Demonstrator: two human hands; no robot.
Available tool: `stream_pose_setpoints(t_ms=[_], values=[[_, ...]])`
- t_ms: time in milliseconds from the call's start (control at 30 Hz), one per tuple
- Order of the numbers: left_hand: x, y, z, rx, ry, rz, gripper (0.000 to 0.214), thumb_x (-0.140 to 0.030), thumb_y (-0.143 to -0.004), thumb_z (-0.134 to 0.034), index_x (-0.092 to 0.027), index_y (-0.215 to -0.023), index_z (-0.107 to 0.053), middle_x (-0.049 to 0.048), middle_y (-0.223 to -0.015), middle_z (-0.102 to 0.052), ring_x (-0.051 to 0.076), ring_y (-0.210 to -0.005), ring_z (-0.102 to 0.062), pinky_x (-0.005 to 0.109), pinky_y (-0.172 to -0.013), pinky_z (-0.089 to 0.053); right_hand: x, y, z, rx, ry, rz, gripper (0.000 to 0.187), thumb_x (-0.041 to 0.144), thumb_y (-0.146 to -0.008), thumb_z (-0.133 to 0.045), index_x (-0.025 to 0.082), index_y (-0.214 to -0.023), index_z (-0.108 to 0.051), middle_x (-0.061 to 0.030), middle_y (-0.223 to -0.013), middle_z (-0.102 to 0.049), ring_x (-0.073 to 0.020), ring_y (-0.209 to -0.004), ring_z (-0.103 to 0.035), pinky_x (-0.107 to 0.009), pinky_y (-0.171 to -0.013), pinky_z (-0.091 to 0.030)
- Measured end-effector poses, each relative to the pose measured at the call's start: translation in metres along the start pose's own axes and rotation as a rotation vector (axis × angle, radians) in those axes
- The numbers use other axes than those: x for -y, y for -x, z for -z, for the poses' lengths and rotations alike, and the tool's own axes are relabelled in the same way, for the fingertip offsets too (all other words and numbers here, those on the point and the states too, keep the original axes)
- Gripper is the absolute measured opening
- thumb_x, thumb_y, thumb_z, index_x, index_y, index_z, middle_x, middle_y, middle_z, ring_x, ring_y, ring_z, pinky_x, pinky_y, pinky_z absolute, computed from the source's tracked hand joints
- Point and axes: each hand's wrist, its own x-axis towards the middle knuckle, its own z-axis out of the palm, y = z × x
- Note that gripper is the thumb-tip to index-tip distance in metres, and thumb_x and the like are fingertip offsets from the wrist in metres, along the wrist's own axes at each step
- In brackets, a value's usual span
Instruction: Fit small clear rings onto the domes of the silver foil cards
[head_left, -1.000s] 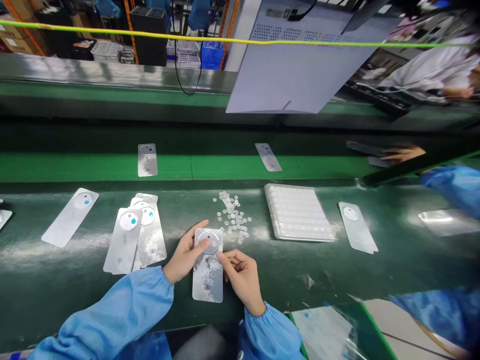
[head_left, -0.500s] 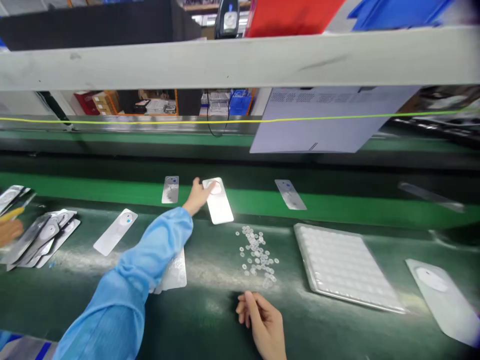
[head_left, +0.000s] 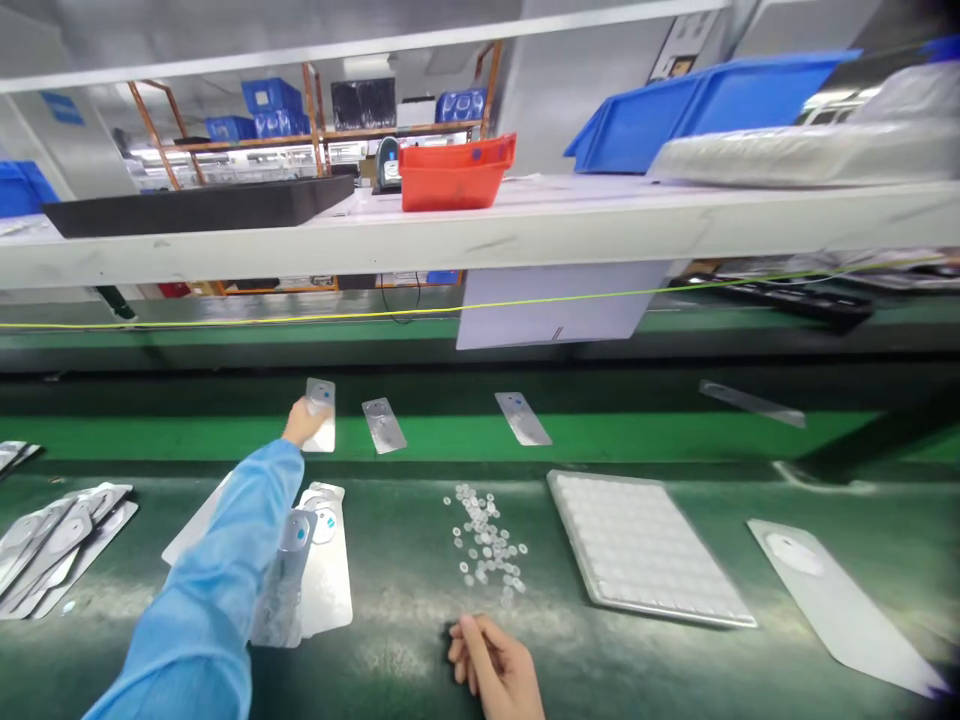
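At the belt's far green strip, my left hand grips the edge of a small silver rectangular plate with a blue dot near its top. Beside it lies a similar silver plate, and another plate is farther right. My right hand rests low in the middle, fingers curled and thumb pressed on them; whatever they may hold is hidden. Beyond it are scattered small clear discs. Under my left forearm, longer silver plates overlap, one with a blue dot.
A white tray with rows of pockets lies right of the discs. Farther right is a long pale plate; at left, a pile of silver plates. A shelf with a red bin spans above, and a yellow-green cord runs below it.
My left hand has let go of the middle plate and moved left to grip the neighbouring one. The camera view has tilted up and shifted right. My right hand keeps its curled pose.
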Motion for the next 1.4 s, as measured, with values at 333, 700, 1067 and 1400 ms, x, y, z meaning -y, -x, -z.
stream_pose_setpoints(t_ms=[333,700,1067,1400], values=[[0.094,0.157,-0.075,0.457,0.399,0.289,0.045,-0.043,-0.074,-0.084,-0.011,-0.103,-0.073,0.0157,-0.106,-0.078,0.03,-0.099,-0.073,0.035,-0.084,-0.056,0.022,0.0,-0.016,0.17,0.055,-0.09,0.054,0.066,-0.095,-0.053,0.016,-0.076,-0.064,-0.0023,-0.053,-0.063,-0.0114,-0.04,-0.051,-0.021,-0.04,-0.038],[0.106,0.152,-0.079,0.401,0.56,0.506,0.03,-0.035,-0.071,-0.079,-0.009,-0.087,-0.074,0.0154,-0.088,-0.078,0.026,-0.073,-0.074,0.029,-0.059,-0.056,0.037,0.015,-0.008,-0.166,0.379,0.09,0.041,0.051,-0.098,-0.057,0.016,-0.109,-0.074,-0.0111,-0.091,-0.076,-0.0219,-0.071,-0.072,-0.027,-0.055,-0.056],[0.105,0.161,-0.075,0.415,0.395,0.351,0.022,-0.035,-0.074,-0.072,-0.014,-0.072,-0.069,-0.0003,-0.069,-0.065,0.015,-0.068,-0.057,0.023,-0.061,-0.043,0.041,-0.025,-0.014,-0.117,0.843,0.665,0.029,0.018,-0.103,-0.049,0.021,-0.119,-0.072,-0.0087,-0.099,-0.071,-0.0192,-0.087,-0.072,-0.029,-0.081,-0.058],[0.112,0.162,-0.074,0.382,0.457,0.47,0.021,-0.036,-0.073,-0.072,-0.017,-0.063,-0.068,0.0006,-0.067,-0.066,0.021,-0.074,-0.06,0.028,-0.065,-0.046,0.039,-0.023,-0.016,-0.117,0.806,0.507,0.023,0.026,-0.103,-0.051,0.022,-0.1,-0.074,-0.0082,-0.096,-0.072,-0.0198,-0.087,-0.07,-0.031,-0.082,-0.055]])
